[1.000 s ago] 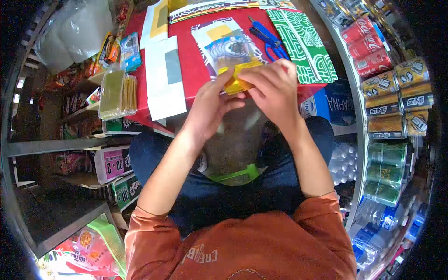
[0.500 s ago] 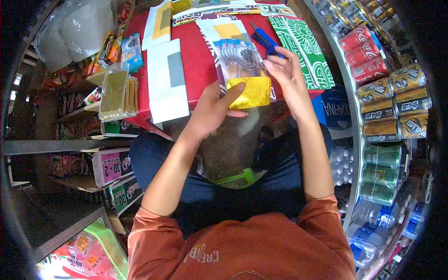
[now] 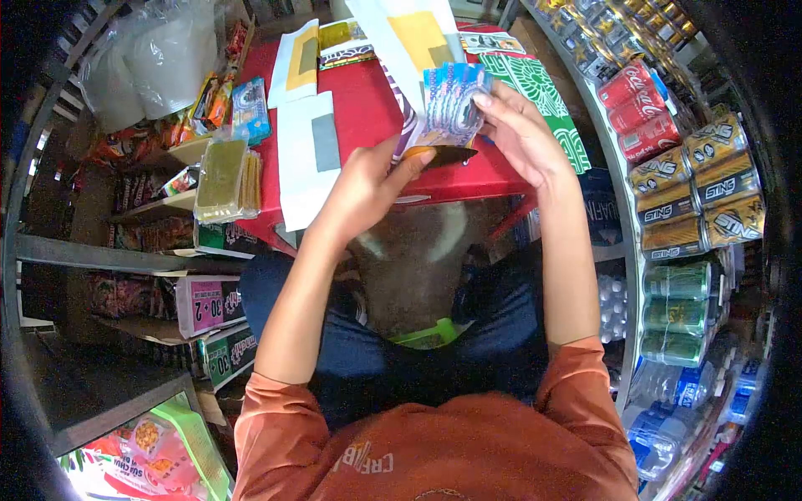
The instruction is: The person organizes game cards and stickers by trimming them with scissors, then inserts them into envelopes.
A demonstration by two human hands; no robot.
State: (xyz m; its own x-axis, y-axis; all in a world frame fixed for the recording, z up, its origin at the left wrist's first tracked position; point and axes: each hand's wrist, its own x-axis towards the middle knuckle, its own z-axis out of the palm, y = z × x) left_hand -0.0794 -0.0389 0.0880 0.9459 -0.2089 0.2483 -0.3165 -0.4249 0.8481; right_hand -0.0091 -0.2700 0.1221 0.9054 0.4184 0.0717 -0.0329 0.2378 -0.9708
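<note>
My left hand is closed on the lower end of a paper bundle, its thumb on a gold foil sheet now seen nearly edge-on. Above the foil, blue banknote-like papers fan out in overlapping layers. My right hand pinches their right edge, thumb in front and fingers partly hidden behind. A long white paper wrapper with a yellow patch rises behind the notes.
The red table bears white wrappers, a green-patterned sheet and a dollar-like note. Packed gold sheets stand at its left edge. Shelves flank me, with drink cans on the right.
The bundle has been raised and tilted, so the gold foil turned edge-on and the blue notes fanned out. My right hand closed on their edge. The blue-handled tool is out of sight.
</note>
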